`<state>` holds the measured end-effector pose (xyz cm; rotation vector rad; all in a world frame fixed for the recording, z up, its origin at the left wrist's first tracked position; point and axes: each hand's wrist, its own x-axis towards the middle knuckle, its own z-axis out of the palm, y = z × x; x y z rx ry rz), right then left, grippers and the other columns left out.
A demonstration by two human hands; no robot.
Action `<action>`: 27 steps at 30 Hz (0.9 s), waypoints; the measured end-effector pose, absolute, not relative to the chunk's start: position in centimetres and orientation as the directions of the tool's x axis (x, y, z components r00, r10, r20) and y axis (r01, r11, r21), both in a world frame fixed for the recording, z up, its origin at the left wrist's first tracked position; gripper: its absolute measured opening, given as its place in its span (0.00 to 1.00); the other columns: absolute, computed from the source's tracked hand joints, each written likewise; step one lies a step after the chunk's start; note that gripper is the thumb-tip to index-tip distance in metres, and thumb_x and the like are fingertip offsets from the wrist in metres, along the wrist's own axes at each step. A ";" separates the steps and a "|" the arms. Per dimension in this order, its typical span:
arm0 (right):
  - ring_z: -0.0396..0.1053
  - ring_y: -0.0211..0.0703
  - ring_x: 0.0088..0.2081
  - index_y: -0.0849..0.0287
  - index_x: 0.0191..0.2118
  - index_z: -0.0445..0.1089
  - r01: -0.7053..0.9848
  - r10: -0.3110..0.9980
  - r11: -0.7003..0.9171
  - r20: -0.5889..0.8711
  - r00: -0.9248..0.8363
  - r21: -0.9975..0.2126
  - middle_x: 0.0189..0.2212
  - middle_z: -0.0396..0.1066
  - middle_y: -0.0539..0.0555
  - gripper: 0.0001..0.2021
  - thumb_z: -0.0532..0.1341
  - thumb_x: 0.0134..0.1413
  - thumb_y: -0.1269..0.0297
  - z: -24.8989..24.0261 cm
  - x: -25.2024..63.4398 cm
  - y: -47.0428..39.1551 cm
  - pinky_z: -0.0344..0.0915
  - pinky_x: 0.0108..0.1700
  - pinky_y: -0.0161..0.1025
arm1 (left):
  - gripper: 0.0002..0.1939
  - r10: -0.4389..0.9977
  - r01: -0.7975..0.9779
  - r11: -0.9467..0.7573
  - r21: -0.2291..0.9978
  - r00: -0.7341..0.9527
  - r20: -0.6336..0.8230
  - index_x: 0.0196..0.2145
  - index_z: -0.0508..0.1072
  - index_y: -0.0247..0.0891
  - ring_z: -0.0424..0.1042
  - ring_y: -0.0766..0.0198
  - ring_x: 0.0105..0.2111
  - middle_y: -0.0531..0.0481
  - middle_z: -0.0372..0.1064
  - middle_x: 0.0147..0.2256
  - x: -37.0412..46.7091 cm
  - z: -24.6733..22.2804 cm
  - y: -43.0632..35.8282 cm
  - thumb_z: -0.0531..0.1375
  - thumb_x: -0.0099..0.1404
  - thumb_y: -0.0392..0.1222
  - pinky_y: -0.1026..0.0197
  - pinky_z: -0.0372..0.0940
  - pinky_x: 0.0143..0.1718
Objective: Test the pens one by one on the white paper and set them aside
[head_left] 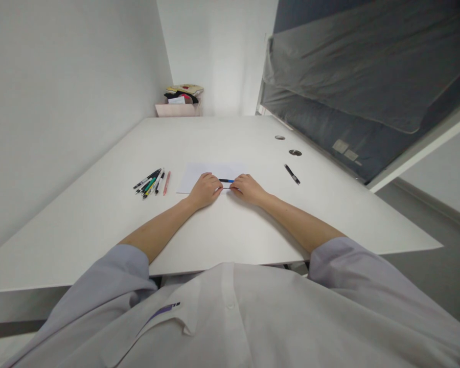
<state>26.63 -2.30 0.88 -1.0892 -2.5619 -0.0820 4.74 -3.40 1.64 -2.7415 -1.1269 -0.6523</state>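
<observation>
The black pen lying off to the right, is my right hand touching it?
Apart. The head view shows bare white tabletop between the right hand and the black pen.

Blue and black are noted on the held pen point(227, 180); plain white is recorded for paper point(214, 168) and desk point(245, 235). Green, yellow, black and white are mixed in the pen pile point(150, 184). Pink is seen on the lone pen point(166, 183) alongside, paler pink on the box point(176, 110).
</observation>
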 end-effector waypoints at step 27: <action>0.68 0.50 0.43 0.59 0.38 0.78 0.751 0.721 0.648 0.420 -0.551 -0.126 0.36 0.77 0.58 0.10 0.57 0.60 0.70 0.4 27.4 -1.7 0.58 0.47 0.44 | 0.12 0.840 0.686 -0.523 0.506 0.314 0.443 0.38 0.77 0.39 0.74 0.59 0.35 0.47 0.78 0.34 2.5 0.3 -1.3 0.57 0.64 0.46 0.57 0.69 0.41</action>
